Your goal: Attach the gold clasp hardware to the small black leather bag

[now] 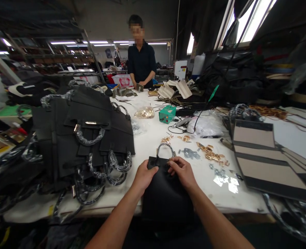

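A black handbag panel (165, 197) with a plastic-wrapped loop handle (165, 145) lies in front of me, its lower part hanging over the table's near edge. My left hand (145, 174) grips its upper left edge, thumb on top and fingers underneath. At the upper right, by the handle's base, the fingers of my right hand (181, 170) are pinched together; whatever small thing may be between them is hidden. Gold-coloured metal fittings (212, 153) and thin grey metal plates (190, 153) lie scattered just beyond my right hand.
A heap of black bag panels with wrapped handles (91, 138) fills the left side. A green box with a cord (167, 114) and a bag of gold fittings (144, 112) stand farther back. Beige-and-black panels (267, 162) lie at right. Across the table stands another person (142, 62).
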Tool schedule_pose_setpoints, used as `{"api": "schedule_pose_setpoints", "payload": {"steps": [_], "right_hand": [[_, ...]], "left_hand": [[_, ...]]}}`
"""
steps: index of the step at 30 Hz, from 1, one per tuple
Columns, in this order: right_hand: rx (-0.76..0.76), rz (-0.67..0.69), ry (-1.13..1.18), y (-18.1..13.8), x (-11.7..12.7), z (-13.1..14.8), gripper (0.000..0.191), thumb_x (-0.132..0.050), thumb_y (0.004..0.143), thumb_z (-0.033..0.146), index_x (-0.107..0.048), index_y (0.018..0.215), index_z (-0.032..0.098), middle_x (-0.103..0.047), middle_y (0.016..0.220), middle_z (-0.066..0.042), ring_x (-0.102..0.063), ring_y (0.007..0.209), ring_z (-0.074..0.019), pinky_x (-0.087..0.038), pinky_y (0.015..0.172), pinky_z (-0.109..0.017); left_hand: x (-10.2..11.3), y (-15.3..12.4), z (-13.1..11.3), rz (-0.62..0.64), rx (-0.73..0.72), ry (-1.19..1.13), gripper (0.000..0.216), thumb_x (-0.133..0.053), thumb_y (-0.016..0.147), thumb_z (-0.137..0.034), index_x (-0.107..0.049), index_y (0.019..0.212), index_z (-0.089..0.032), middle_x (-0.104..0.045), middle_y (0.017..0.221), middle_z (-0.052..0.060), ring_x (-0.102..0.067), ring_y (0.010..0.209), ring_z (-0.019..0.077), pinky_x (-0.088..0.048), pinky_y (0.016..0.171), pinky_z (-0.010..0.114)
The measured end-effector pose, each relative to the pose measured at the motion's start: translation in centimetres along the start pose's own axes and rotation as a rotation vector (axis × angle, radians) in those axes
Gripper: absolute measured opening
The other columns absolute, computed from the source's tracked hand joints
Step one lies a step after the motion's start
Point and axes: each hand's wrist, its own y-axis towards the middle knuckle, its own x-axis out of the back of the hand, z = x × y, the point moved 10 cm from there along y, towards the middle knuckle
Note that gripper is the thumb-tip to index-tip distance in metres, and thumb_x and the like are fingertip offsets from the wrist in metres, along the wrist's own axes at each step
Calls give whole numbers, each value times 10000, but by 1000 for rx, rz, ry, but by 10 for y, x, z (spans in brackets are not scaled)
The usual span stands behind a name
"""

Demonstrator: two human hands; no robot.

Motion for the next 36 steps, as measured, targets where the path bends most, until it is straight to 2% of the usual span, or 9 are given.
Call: {"api": "schedule_pose_setpoints", "payload": {"steps": [2,6,8,11,14,20,30,33,36], "right_hand": [[4,-5,12,1,2,-1,307,-694,828,454,-655,942,172,-668,620,-4,-591,536,-127,-473,537,-236],[16,-8,52,2,4,-2,326,-688,833,457,-665,996,176,-662,635,0,-587,547,-130,-473,542,-249],[11,12,53,3,4,-2,328,-693,829,454,-673,1002,176,-664,642,-1,-588,557,-131,-479,553,-256],[-22,41,19,4,5,-1,336,-703,816,453,-687,1006,176,-674,661,-4,-589,567,-128,-493,573,-264],[-66,70,-79,3,11,1,359,-723,788,447,-705,1021,175,-690,732,-19,-633,642,-150,-524,606,-278],[-16,109,-303,-1,16,13,294,-672,824,411,-727,1019,197,-680,942,-41,-673,744,-163,-551,631,-276],[61,103,-502,1,5,24,259,-597,878,406,-719,1022,229,-654,974,-40,-648,680,-145,-538,590,-272],[105,142,-575,3,0,31,234,-578,901,373,-716,1039,244,-650,965,-37,-639,671,-144,-542,637,-292],[164,190,-707,6,-7,38,223,-572,915,341,-716,1063,259,-663,951,-37,-646,755,-172,-533,749,-321]], "left_hand": [[-7,0,7,77,96,-63,370,-784,655,-229,-676,996,-133,-742,888,85,-668,750,207,-502,709,297],[-30,-7,16,331,307,-210,379,-789,684,-296,-684,989,-98,-742,861,128,-682,691,223,-525,709,343],[-33,-6,18,371,338,-235,380,-786,698,-291,-684,1012,-103,-746,862,127,-690,688,224,-529,701,338],[-29,-1,25,354,362,-263,345,-769,707,-251,-681,1009,-111,-751,846,125,-691,669,224,-532,670,331],[-26,-1,33,358,385,-343,324,-755,722,-231,-676,1016,-117,-754,872,133,-705,710,239,-544,707,350],[-24,-8,35,417,382,-462,361,-735,768,-217,-669,1108,-115,-752,970,154,-720,818,264,-551,806,391],[-24,-7,32,452,365,-499,379,-737,727,-181,-684,1100,-137,-755,983,136,-719,828,274,-559,784,401],[-25,-7,34,458,383,-499,342,-716,734,-176,-694,1072,-126,-757,944,133,-709,766,245,-558,760,386],[-24,-7,36,452,391,-489,317,-710,734,-172,-702,1046,-115,-759,908,130,-702,732,230,-556,740,367]]}}
